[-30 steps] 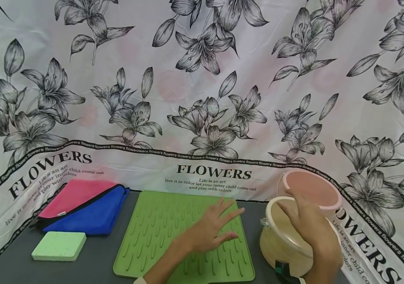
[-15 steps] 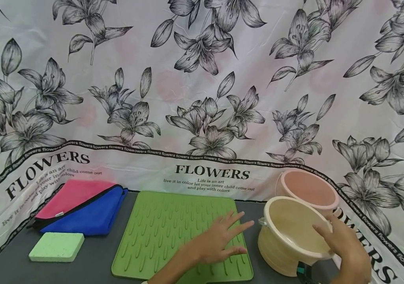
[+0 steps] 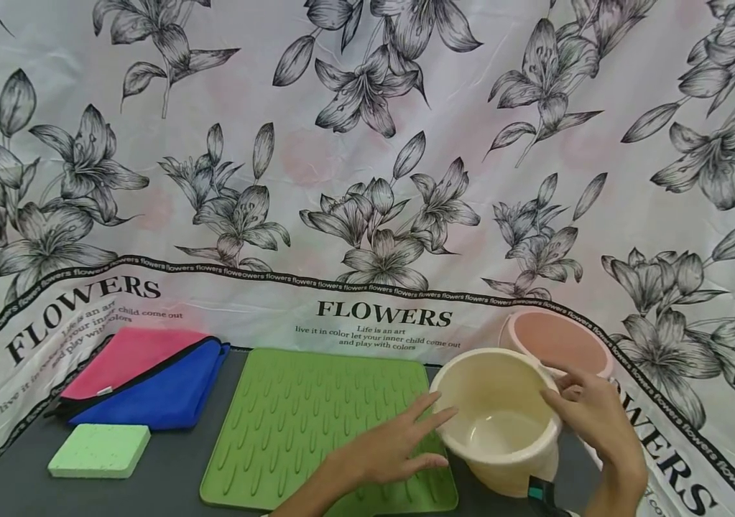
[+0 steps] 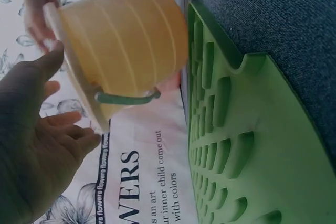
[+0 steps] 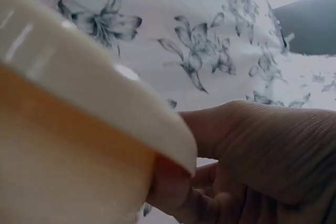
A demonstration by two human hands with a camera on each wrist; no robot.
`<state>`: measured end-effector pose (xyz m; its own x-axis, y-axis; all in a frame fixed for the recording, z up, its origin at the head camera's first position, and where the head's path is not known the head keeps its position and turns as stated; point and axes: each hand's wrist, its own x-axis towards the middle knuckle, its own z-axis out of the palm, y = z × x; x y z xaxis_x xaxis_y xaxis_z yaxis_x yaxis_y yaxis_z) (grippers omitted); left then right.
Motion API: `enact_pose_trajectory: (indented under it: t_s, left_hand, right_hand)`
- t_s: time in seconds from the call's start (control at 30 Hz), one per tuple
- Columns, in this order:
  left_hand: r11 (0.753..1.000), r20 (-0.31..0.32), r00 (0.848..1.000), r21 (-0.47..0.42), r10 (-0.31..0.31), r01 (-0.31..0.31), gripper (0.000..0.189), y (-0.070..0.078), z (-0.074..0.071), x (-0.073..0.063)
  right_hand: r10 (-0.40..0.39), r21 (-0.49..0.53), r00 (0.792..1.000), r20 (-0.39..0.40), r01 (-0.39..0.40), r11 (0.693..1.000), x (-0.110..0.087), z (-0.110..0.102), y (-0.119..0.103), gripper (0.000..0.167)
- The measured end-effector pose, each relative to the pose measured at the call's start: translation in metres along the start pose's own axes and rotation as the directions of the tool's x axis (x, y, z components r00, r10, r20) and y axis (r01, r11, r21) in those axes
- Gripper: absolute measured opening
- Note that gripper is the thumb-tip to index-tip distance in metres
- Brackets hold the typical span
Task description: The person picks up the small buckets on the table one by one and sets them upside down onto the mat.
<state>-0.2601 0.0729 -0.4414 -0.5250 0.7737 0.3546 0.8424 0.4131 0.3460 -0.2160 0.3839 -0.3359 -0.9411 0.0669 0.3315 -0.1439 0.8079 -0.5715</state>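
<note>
A cream bucket point(image 3: 496, 409) with a thick rim and a thin side handle point(image 4: 126, 99) tilts to the left by the mat's right edge. My right hand point(image 3: 596, 413) pinches its right rim, thumb on the rim and fingers curled under it, as the right wrist view shows. My left hand point(image 3: 399, 449) reaches over the green ridged mat point(image 3: 302, 424), its fingers fairly straight at the bucket's left rim. Whether those fingers touch the rim, I cannot tell. The bucket's inside looks bare. Its underside is hidden in the head view.
A pink bucket point(image 3: 561, 337) stands behind the cream one. At the left lie a folded pink and blue cloth point(image 3: 147, 377) and a light green sponge point(image 3: 99, 451) on the grey table point(image 3: 167, 474). A white flower-printed curtain point(image 3: 367, 215) hangs behind.
My right hand has moved from over the cream bucket to its right rim and taken hold. The bucket has shifted left and tilted. My left hand has moved slightly right towards it.
</note>
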Motion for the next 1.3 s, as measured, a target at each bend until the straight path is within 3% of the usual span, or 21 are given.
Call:
enact_pose_trajectory:
  t_s: [0.13,0.27,0.53,0.67,0.8,0.97,1.07,1.3]
  left_hand:
    - [0.992,-0.072,0.996,0.121,0.044,-0.035,0.058,-0.003,-0.001,-0.004]
    - [0.977,-0.128,0.987,0.202,0.094,-0.067,0.039,-0.005,-0.008,-0.007]
    - [0.958,-0.196,0.964,0.256,0.180,-0.127,0.029,-0.004,-0.024,-0.006]
    - [0.942,-0.211,0.953,0.301,0.218,-0.148,0.024,-0.004,-0.031,-0.008]
    - [0.932,-0.225,0.951,0.337,0.214,-0.130,0.020,-0.004,-0.036,-0.011]
    - [0.947,-0.247,0.947,0.294,0.204,-0.127,0.022,-0.003,-0.043,-0.014]
    - [0.961,-0.264,0.944,0.244,0.197,-0.133,0.027,0.002,-0.049,-0.016]
    - [0.996,-0.308,0.947,0.024,0.089,-0.085,0.032,0.017,-0.059,-0.017]
  right_hand:
    - [-0.158,0.067,0.984,-0.081,0.163,0.984,0.008,0.016,-0.024,0.042]
    - [-0.232,0.123,0.961,-0.152,0.252,0.960,0.014,0.028,-0.039,0.040]
    - [-0.263,0.153,0.905,-0.336,0.328,0.932,0.019,0.045,-0.060,0.034]
    - [-0.269,0.178,0.898,-0.348,0.345,0.922,0.020,0.051,-0.068,0.032]
    - [-0.272,0.210,0.895,-0.353,0.359,0.909,0.022,0.056,-0.076,0.031]
    - [-0.251,0.257,0.883,-0.397,0.369,0.893,0.024,0.064,-0.086,0.029]
    - [-0.287,0.239,0.851,-0.439,0.419,0.876,0.026,0.070,-0.094,0.026]
    - [-0.448,0.082,0.740,-0.501,0.557,0.827,0.029,0.093,-0.111,0.020]
